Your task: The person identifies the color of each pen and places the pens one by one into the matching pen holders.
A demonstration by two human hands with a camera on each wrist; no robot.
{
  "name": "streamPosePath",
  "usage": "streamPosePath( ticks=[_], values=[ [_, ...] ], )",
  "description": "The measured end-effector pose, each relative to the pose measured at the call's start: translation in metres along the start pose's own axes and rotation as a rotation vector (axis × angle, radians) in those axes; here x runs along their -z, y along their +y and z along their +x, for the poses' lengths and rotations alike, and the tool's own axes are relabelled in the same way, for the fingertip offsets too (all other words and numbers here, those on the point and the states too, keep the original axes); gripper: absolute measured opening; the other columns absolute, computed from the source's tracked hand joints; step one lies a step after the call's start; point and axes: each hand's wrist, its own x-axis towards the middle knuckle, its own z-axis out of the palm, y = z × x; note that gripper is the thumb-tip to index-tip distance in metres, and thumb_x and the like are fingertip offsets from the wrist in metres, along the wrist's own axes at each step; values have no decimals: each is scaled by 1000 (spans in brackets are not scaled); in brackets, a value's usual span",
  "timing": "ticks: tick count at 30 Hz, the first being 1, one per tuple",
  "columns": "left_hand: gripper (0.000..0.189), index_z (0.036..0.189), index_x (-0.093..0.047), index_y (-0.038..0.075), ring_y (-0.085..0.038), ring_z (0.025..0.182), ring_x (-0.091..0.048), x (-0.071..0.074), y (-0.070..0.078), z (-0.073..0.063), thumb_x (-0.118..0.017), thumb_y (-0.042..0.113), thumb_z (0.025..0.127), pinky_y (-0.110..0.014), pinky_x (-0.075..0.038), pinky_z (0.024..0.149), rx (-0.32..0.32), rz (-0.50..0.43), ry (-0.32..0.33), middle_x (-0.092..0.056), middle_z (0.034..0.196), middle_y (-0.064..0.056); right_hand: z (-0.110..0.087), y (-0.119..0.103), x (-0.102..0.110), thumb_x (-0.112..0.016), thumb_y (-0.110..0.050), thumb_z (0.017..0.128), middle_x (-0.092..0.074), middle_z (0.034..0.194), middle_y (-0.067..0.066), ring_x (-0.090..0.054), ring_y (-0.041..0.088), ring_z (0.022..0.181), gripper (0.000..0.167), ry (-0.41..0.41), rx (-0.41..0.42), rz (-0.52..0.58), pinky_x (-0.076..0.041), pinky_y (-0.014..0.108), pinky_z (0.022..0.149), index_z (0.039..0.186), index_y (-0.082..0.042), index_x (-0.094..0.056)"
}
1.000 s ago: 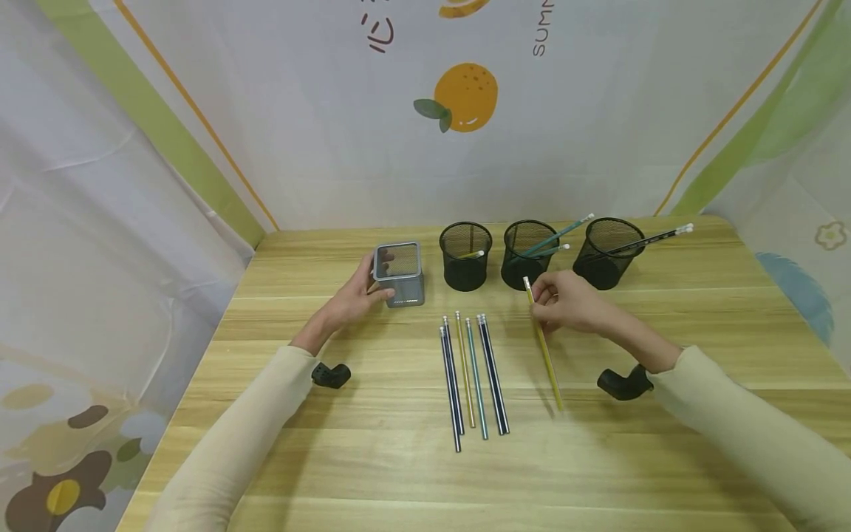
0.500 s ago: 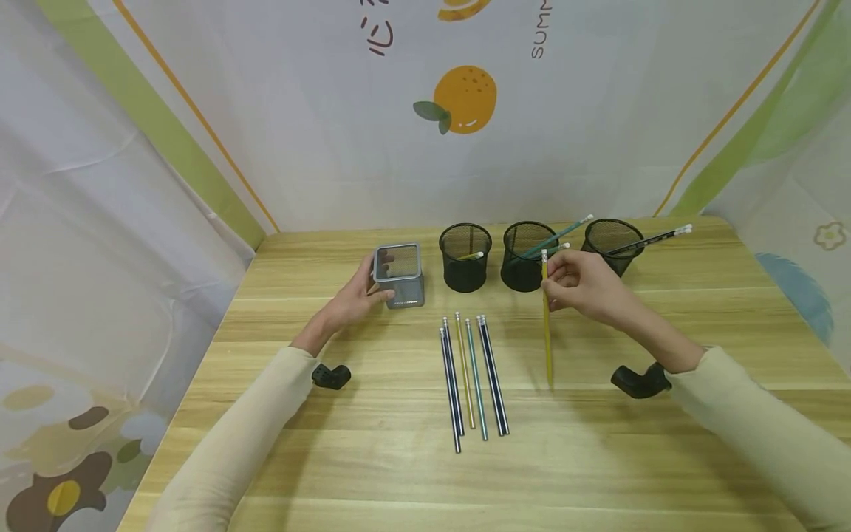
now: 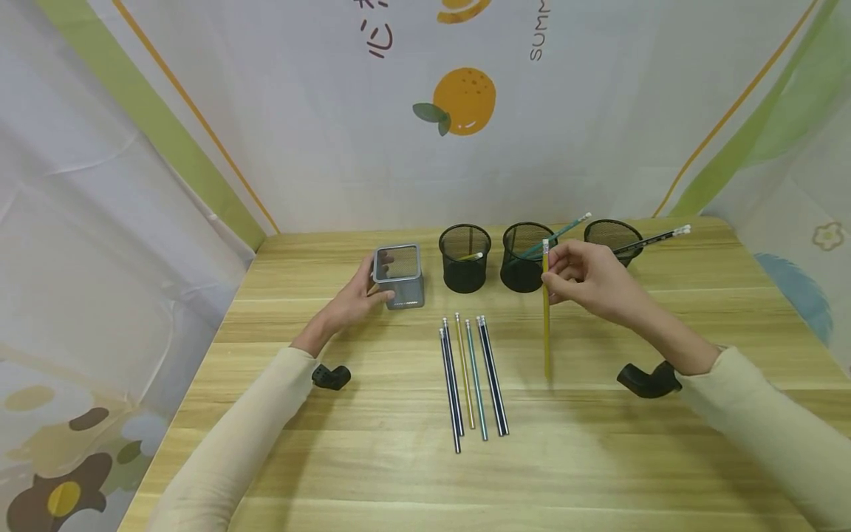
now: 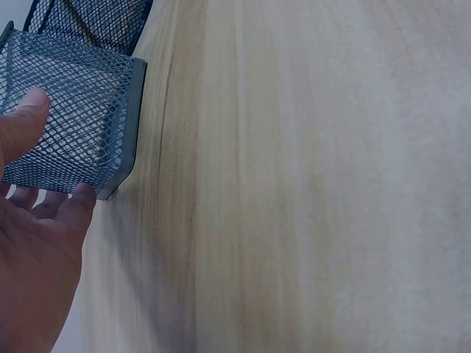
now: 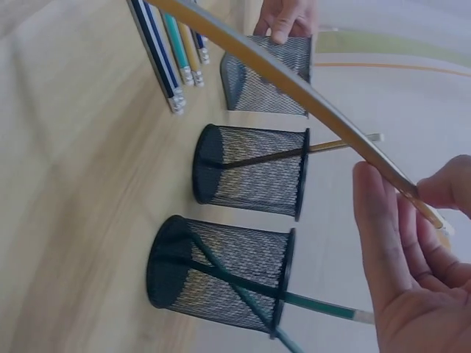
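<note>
My left hand [image 3: 352,299] holds the side of a grey square mesh pen holder [image 3: 405,292], thumb in front and fingers behind it. The left wrist view shows that thumb [image 4: 28,121] against the mesh. With thumb and fingers, my right hand [image 3: 595,284] pinches a yellow pencil [image 3: 547,332] near its eraser end. The pencil hangs nearly upright over the table, in front of the middle round black mesh cup [image 3: 518,277], which contains teal pencils [image 5: 316,305]. A yellow pencil leans in the left round cup [image 3: 465,277]. Partly hidden by my right hand, the right round cup [image 3: 601,233] contains black pencils [image 3: 654,240].
Several pencils lie side by side mid-table: dark blue pencils [image 3: 493,377], a gold-yellow pencil [image 3: 465,373] and a teal pencil [image 3: 476,380]. Behind the cups hangs a white printed curtain [image 3: 319,148], close to the wooden table's [image 3: 372,473] back edge.
My right hand has moved slightly right and toward the cups, lifting the yellow pencil and bringing it from slanted to nearly upright. My left hand and the square holder have stayed put.
</note>
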Motion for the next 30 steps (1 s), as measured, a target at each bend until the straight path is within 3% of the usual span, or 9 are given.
streamPosePath(
  ticks=[10, 23, 30],
  values=[
    [72, 158, -13, 2, -38, 149, -19, 0, -1, 0, -55, -6, 101, -52, -17, 120, 4, 3, 2, -24, 159, -22, 6, -14, 10, -62, 15, 93, -65, 89, 20, -68, 15, 71, 14, 196, 240, -25, -59, 26, 63, 106, 14, -57],
    [72, 159, -12, 4, -39, 149, -19, 0, 1, -1, -55, -6, 101, -52, -17, 120, 3, 4, 4, -23, 159, -22, 20, -21, 15, -57, 12, 96, -59, 96, 25, -66, 21, 80, 13, 339, 337, 107, -59, 26, 71, 109, 13, -53],
    [71, 158, -13, 4, -38, 149, -17, 1, -2, 0, -55, -5, 102, -52, -17, 120, -3, 3, -1, -23, 159, -22, 32, -24, 16, -58, 15, 94, -57, 100, 27, -68, 22, 87, 12, 426, 471, 208, -60, 28, 75, 105, 12, -56]
  ],
)
